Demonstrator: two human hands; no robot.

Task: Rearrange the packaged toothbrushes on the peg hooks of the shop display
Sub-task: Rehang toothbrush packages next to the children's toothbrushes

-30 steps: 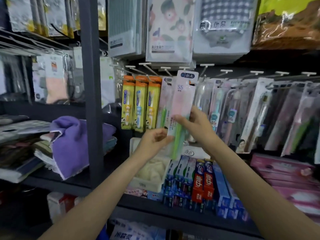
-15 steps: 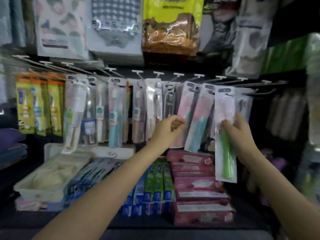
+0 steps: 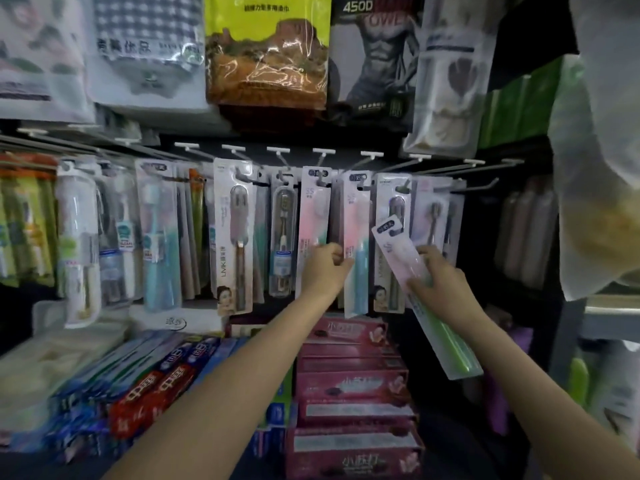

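A row of peg hooks (image 3: 323, 152) carries several packaged toothbrushes. My right hand (image 3: 441, 278) is shut on a pink pack with a green-handled toothbrush (image 3: 412, 271), off any hook and tilted with its top toward the upper left. My left hand (image 3: 325, 268) pinches the lower part of a hanging pink pack with a blue toothbrush (image 3: 356, 244), next to another pink pack (image 3: 311, 216). An LMK pack (image 3: 233, 237) hangs further left. An empty hook (image 3: 485, 187) juts out at the right end of the row.
Toothpaste boxes lie below: a pink stack (image 3: 353, 386) in the middle, red and blue ones (image 3: 149, 386) to the left. Bagged towels (image 3: 266, 50) hang above the hooks. A large pale bag (image 3: 602, 168) hangs close on the right.
The view has drawn closer to the display. My right hand has tilted the green-handled pack from upright to slanted and brought it nearer the hanging packs. My left hand has taken hold of a hanging pink pack.
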